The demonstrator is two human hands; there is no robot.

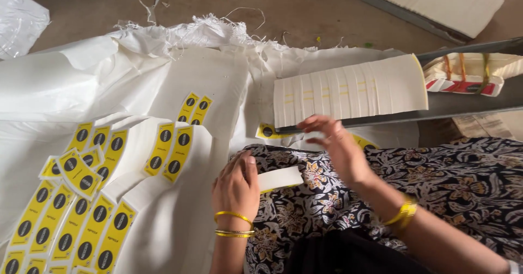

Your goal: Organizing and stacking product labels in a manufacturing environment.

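Patterned fabric lap (pixel 436 181) nearest. Left hand (pixel 235 189) pinches a white card strip (pixel 280 178) on the lap; its long axis runs rightward from the fingers. Right hand (pixel 340 146) hovers just above, fingers spread, holding nothing, between strip and fanned white card stack (pixel 351 91). Yellow labels (pixel 81 208) on the white sheet (pixel 81 78), left.

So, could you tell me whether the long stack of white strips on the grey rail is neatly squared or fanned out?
Fanned out: the white strips overlap like shingles along the grey rail, each edge showing.
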